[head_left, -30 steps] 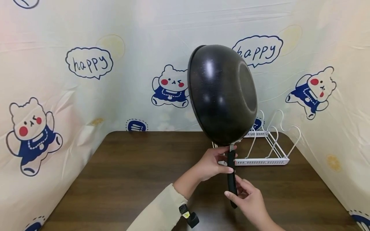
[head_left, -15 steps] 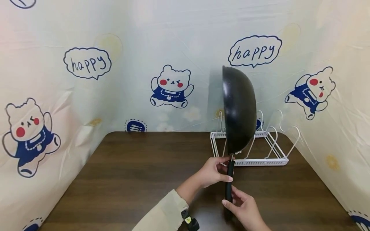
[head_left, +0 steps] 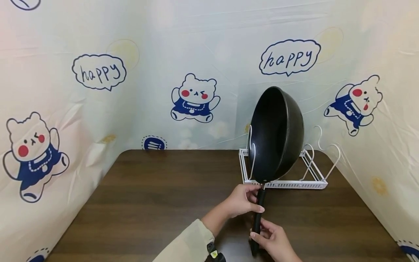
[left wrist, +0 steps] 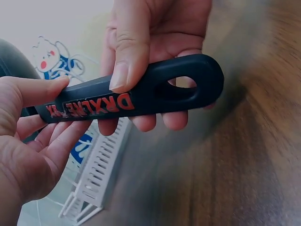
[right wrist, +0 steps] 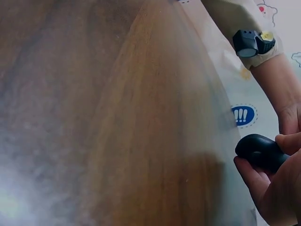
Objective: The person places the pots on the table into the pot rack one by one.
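A deep black wok point(head_left: 276, 134) stands on edge in the head view, its hollow side turned left and partly toward me. It overlaps the white wire pan rack point(head_left: 294, 184) at the table's back right, between the rack's wire loops. My left hand point(head_left: 240, 202) pinches the black handle close to the bowl. Lower down, my right hand point(head_left: 273, 238) grips the handle near its end, thumb on top. Red lettering and a hanging hole show on the handle point(left wrist: 155, 89) in the left wrist view. The handle's rounded end point(right wrist: 256, 148) sticks out of the right hand in the right wrist view.
The dark wooden table point(head_left: 157, 196) reaches back to a pale curtain point(head_left: 196, 43) printed with bears and "happy" bubbles. More white wire loops point(head_left: 334, 160) rise at the rack's right side. A small black camera point(head_left: 214, 253) is strapped to the left sleeve.
The wok has come down toward the rack and turned on its handle, so its hollow inside now shows instead of its base. Both hands have moved down with it, still holding the handle.
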Demonstrator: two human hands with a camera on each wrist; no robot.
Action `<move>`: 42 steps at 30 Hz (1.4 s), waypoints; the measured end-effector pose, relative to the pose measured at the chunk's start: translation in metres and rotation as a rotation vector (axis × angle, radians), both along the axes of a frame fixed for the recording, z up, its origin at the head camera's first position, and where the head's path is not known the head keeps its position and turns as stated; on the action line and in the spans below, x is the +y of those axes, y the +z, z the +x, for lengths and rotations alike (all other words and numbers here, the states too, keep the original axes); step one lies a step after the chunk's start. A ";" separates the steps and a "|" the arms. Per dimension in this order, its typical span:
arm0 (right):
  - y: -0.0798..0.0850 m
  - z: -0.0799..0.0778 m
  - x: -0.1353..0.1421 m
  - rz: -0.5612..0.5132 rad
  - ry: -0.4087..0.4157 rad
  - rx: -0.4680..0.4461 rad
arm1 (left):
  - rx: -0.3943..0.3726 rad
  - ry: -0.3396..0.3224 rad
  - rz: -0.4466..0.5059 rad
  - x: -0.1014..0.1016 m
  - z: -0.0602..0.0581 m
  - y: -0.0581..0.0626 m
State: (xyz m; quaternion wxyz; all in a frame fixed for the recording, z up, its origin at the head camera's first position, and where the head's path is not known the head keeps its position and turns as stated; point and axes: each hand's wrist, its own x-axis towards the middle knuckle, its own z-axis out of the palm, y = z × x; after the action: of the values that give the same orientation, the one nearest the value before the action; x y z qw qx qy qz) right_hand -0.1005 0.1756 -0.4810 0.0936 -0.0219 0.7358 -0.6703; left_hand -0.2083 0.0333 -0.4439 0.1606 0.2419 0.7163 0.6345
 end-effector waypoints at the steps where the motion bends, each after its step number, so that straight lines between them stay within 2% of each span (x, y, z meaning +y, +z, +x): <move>1: -0.001 0.000 0.001 -0.004 0.011 -0.012 | 0.001 0.001 -0.011 0.000 0.000 -0.002; 4: -0.003 -0.001 0.003 0.026 0.037 -0.027 | -0.001 0.009 -0.037 -0.001 0.001 -0.006; 8: -0.005 -0.003 0.007 0.110 0.031 0.002 | 0.001 0.019 -0.058 0.001 0.001 -0.011; 12: -0.006 -0.004 0.010 0.142 0.031 -0.003 | -0.034 0.022 -0.057 0.003 0.002 -0.015; 17: -0.007 -0.006 0.013 0.111 0.066 -0.025 | -0.064 0.034 -0.062 0.004 0.002 -0.017; 22: -0.003 -0.008 0.019 0.088 0.137 -0.038 | -0.052 0.035 -0.094 0.006 0.005 -0.016; 28: 0.002 -0.014 0.029 0.039 0.206 -0.094 | -0.032 0.031 -0.098 0.006 0.009 -0.016; 34: 0.008 -0.018 0.033 0.038 0.211 -0.120 | 0.032 0.089 -0.114 0.000 0.009 -0.019; 42: 0.010 -0.016 0.029 0.012 0.216 -0.117 | -0.002 0.106 -0.090 -0.001 0.013 -0.019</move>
State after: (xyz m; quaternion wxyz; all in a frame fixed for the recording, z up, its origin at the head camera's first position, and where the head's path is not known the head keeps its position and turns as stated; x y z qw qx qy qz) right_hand -0.1168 0.2048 -0.4711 0.2081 -0.0612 0.7266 -0.6519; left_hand -0.1951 0.0320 -0.4625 0.1379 0.1955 0.7558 0.6095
